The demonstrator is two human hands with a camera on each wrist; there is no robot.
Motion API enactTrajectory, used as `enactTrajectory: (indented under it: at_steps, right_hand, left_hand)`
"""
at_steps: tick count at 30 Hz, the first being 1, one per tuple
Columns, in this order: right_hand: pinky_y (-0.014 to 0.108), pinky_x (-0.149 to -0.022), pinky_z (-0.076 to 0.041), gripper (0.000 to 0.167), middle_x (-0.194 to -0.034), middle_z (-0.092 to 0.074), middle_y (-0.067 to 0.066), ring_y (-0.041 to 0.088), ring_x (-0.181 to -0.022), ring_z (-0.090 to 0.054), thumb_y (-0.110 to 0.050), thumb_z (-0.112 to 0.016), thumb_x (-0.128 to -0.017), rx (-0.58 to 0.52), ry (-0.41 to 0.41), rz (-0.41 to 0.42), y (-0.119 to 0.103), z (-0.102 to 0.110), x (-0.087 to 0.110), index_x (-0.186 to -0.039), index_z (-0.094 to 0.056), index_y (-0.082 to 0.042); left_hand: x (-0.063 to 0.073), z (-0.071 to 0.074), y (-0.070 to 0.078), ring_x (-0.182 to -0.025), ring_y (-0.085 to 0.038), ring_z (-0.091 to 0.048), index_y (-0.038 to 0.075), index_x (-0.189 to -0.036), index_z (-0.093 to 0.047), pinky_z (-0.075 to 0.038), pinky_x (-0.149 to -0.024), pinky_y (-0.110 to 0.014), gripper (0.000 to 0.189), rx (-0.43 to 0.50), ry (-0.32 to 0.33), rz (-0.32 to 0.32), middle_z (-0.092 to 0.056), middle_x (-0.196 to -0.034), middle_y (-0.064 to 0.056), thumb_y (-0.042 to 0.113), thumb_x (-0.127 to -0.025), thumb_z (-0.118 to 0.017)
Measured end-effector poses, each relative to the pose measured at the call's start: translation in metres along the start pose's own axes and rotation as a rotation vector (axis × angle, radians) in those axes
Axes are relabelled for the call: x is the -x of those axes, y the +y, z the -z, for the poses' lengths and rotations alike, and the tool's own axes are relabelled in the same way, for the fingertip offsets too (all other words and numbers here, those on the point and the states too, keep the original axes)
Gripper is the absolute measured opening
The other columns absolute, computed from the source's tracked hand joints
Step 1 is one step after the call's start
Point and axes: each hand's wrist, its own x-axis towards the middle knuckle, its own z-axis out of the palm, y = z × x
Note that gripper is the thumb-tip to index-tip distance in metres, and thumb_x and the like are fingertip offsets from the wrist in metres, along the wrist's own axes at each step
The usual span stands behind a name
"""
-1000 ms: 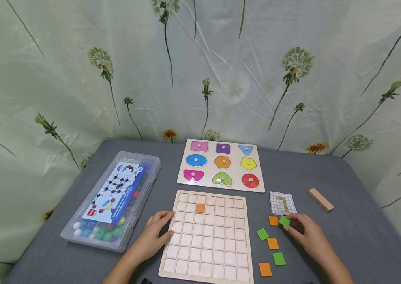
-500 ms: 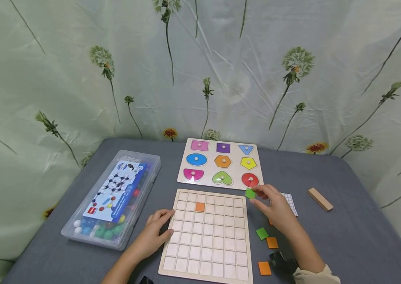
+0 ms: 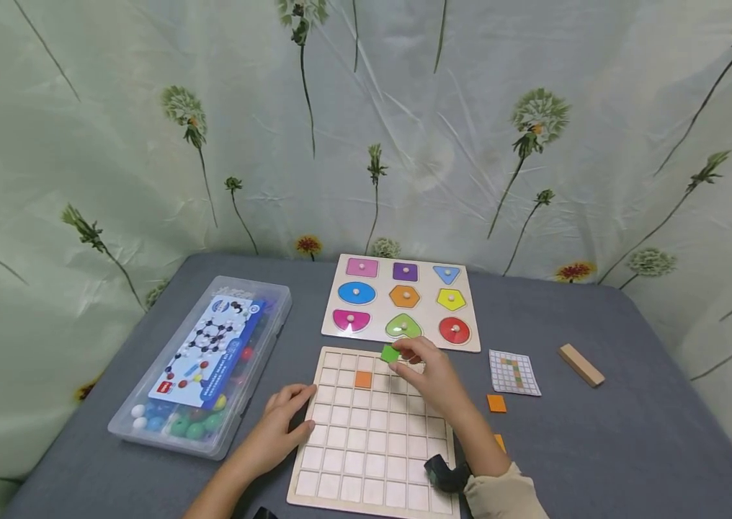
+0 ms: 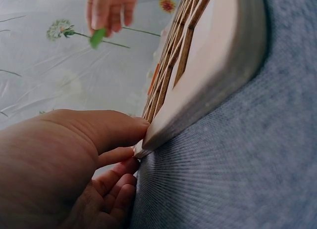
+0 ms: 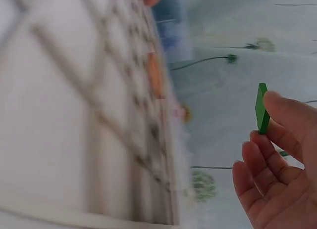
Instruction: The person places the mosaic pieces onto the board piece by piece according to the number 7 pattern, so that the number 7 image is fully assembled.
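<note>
While pinching the green tile (image 3: 389, 354) in the right hand (image 3: 429, 369), lower it level, bracing the gridded board (image 3: 354, 438) with parted fingertips of the left hand (image 3: 283, 420)

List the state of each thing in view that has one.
Right hand: pinches green tile
Green tile: raised over grid board
Left hand: touching grid board's edge
Grid board: flat, an orange tile seated
Loose orange tiles: flat, one partly hidden
Storage box: closed
Shape puzzle: nine pieces seated
Pattern card: flat, face up
Wooden block: lying flat
</note>
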Motion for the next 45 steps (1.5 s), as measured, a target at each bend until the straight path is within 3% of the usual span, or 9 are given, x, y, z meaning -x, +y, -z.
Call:
enactTrajectory:
  at_steps: [8,14,25,29,36,42,45]
  right_hand:
    - [0.026,-0.073,-0.045,0.023,-0.089,-0.055,-0.005,0.013,-0.081,-0.053,-0.012,-0.07,-0.078,-0.048,-0.127,-0.099,0.021,-0.017,0.007,-0.1,-0.065,-0.01]
    - [0.028,-0.074,-0.042,0.021,-0.09,-0.053,-0.004,0.012,-0.082,-0.048,-0.014,-0.069,-0.079,0.029,-0.205,-0.079,0.027,-0.022,0.008,-0.1,-0.065,-0.012]
    - [0.028,-0.074,-0.041,0.019,-0.091,-0.052,-0.005,0.012,-0.083,-0.047,-0.013,-0.068,-0.08,0.086,-0.204,-0.08,0.024,-0.025,0.008,-0.098,-0.065,-0.011]
    - [0.029,-0.075,-0.042,0.026,-0.093,-0.053,-0.004,0.012,-0.085,-0.048,-0.016,-0.069,-0.08,0.046,-0.208,-0.113,0.021,-0.022,0.008,-0.105,-0.063,-0.01]
    - [0.033,-0.078,-0.043,0.038,-0.104,-0.056,0.006,0.021,-0.091,-0.051,-0.016,-0.07,-0.079,-0.067,-0.162,-0.101,0.01,0.006,0.008,-0.114,-0.058,-0.008]
    - [0.038,-0.082,-0.042,0.044,-0.109,-0.056,0.006,0.022,-0.096,-0.051,-0.014,-0.071,-0.076,0.002,-0.101,-0.029,0.01,0.046,0.022,-0.117,-0.056,-0.007]
    - [0.043,-0.081,-0.041,0.046,-0.11,-0.056,0.009,0.027,-0.096,-0.051,-0.012,-0.072,-0.075,0.037,-0.071,-0.036,0.02,0.063,0.036,-0.117,-0.056,-0.006]
  left_hand:
    - [0.0,-0.001,0.0,-0.11,-0.025,-0.035,0.004,-0.132,-0.046,-0.034,-0.086,-0.048,0.052,0.006,0.003,-0.001,-0.042,-0.124,-0.005,0.01,-0.083,-0.063]
    - [0.0,-0.001,0.0,-0.109,-0.024,-0.035,0.004,-0.131,-0.047,-0.034,-0.085,-0.047,0.051,-0.001,0.009,0.003,-0.043,-0.123,-0.005,0.01,-0.083,-0.063]
    - [0.0,-0.002,0.0,-0.107,-0.023,-0.036,0.004,-0.13,-0.047,-0.034,-0.085,-0.047,0.052,-0.011,0.018,-0.006,-0.043,-0.122,-0.005,0.009,-0.082,-0.064]
    - [0.0,-0.001,-0.001,-0.108,-0.024,-0.036,0.004,-0.131,-0.047,-0.034,-0.085,-0.047,0.052,-0.009,0.013,0.0,-0.043,-0.123,-0.004,0.009,-0.082,-0.064]
    - [0.0,-0.002,-0.004,-0.111,-0.023,-0.034,0.007,-0.133,-0.045,-0.034,-0.086,-0.047,0.052,0.0,-0.009,0.018,-0.042,-0.125,-0.002,0.013,-0.084,-0.062]
    - [0.0,-0.002,-0.004,-0.111,-0.023,-0.034,0.007,-0.133,-0.045,-0.034,-0.086,-0.047,0.052,-0.002,-0.007,0.02,-0.042,-0.125,-0.002,0.013,-0.084,-0.062]
    - [0.0,-0.001,-0.003,-0.111,-0.023,-0.034,0.007,-0.133,-0.045,-0.034,-0.086,-0.047,0.052,-0.005,-0.002,0.013,-0.042,-0.124,-0.001,0.012,-0.084,-0.062]
